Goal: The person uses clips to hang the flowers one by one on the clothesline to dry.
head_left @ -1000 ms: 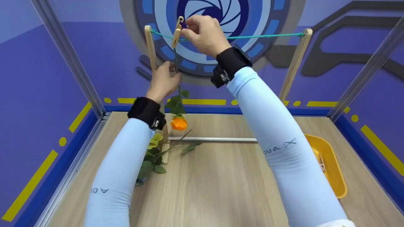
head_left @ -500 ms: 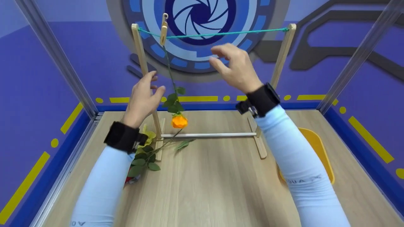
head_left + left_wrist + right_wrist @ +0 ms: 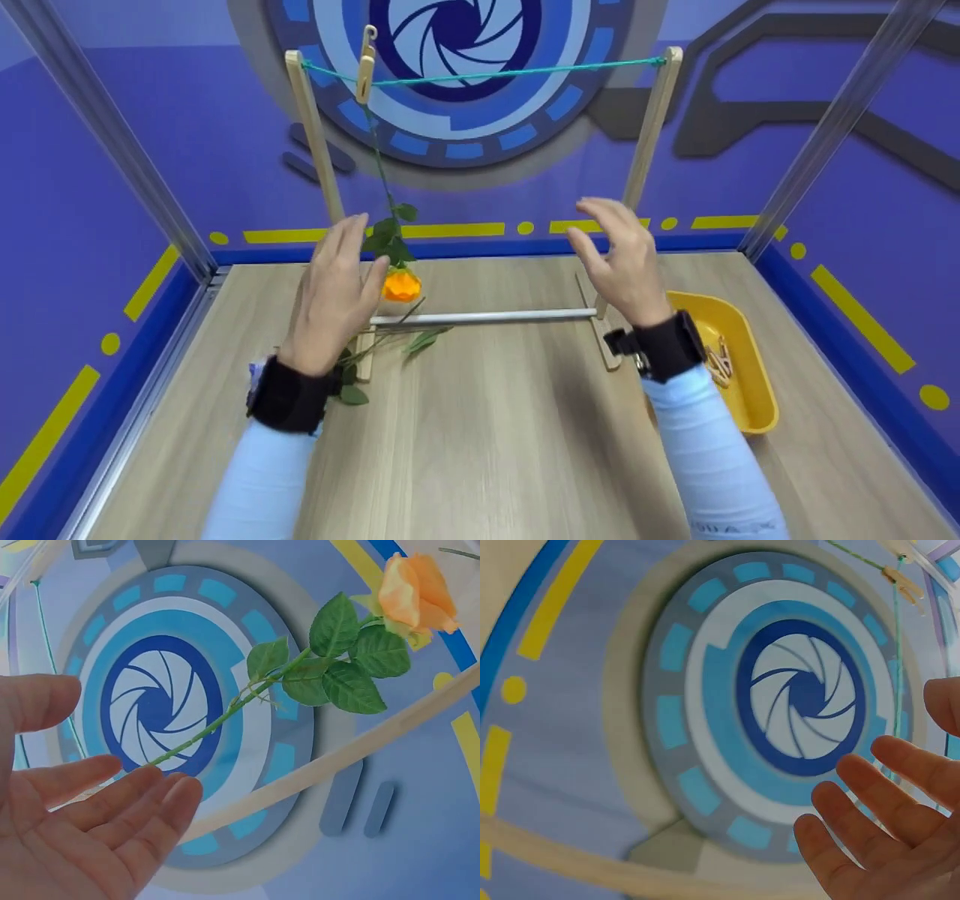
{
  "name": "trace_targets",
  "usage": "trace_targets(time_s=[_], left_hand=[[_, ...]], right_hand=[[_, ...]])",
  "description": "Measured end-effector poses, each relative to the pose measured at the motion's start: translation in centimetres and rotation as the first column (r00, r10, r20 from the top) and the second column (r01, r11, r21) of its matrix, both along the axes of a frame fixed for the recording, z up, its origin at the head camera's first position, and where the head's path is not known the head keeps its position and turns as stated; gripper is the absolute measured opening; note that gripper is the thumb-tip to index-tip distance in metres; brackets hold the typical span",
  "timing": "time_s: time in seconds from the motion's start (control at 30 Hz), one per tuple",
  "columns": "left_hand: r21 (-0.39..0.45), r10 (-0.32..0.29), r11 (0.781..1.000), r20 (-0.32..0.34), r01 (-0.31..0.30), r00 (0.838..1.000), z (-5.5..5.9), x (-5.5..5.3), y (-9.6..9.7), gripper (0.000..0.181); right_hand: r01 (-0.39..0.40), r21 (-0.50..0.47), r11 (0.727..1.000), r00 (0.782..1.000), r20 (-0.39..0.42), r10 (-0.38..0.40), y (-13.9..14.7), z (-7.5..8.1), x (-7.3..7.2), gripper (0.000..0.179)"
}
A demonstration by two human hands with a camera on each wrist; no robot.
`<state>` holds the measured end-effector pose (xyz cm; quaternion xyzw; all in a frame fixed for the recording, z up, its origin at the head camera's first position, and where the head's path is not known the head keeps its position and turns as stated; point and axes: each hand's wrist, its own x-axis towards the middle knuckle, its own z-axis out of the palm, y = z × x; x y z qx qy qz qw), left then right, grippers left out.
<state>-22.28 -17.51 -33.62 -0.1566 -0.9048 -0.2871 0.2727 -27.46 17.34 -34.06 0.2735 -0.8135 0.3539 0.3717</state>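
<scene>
An orange rose hangs head-down by its stem from a wooden clothespin clipped on a green string. The string runs between the two posts of a wooden frame. My left hand, fingers extended, is in front of the left post and just left of the rose, holding nothing. In the left wrist view the rose's leaves and stem appear beyond the fingers. Over on the right, my right hand is raised before the right post with its fingers loosely bent and nothing in them.
A yellow tray holding several clothespins stands at the right. More stems and leaves lie at the frame's left foot, partly hidden by my left hand. A white bar joins the frame's feet.
Both hands have let go of the rose and clothespin. They have moved down and apart, the right hand toward the right post. The rose now hangs from the string by the clothespin.
</scene>
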Motion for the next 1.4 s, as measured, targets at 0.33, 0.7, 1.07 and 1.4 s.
trace_targets(time_s=[0.33,0.7,1.07,1.4], left_hand=[[-0.034,0.037,0.999,-0.019,-0.038,0.999,-4.6,2.2,2.1,0.058],[-0.001,0.050,0.999,0.071,-0.050,0.996,-11.1,4.2,2.6,0.066],[-0.055,0.070,0.996,0.063,-0.067,0.996,-13.4,4.1,3.9,0.060],[-0.121,0.043,0.992,0.103,-0.031,0.994,-14.6,4.4,6.3,0.057]], right_hand=[[0.115,-0.025,0.993,0.988,0.105,-0.112,2.9,-7.8,3.5,0.042],[0.222,-0.024,0.975,0.955,0.209,-0.212,4.4,-13.7,6.7,0.046],[0.278,0.039,0.960,0.919,0.280,-0.278,5.3,-15.0,7.4,0.047],[0.317,0.068,0.946,0.877,0.357,-0.320,6.5,-15.1,7.6,0.047]])
